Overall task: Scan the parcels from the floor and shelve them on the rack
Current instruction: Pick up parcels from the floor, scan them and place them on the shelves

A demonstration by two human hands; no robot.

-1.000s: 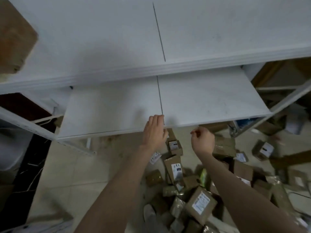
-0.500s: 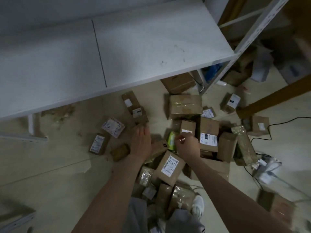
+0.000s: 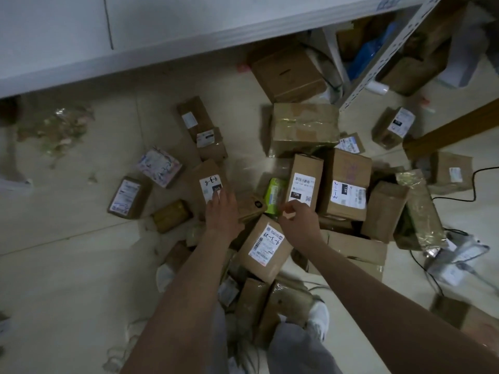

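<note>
Parcel 4-3-8 sits under our left hand, fingers flat on its label, long axis pointing away; right hand curled, contents unclear.

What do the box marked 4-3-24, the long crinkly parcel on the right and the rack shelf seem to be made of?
The box marked 4-3-24 looks like brown cardboard with a matt finish, and carries a white paper label. The long parcel seems to be wrapped in clear glossy tape or film, since its wrinkles catch highlights. The rack shelf is a smooth, matt white board, either laminate or painted metal; I cannot tell which.
</note>
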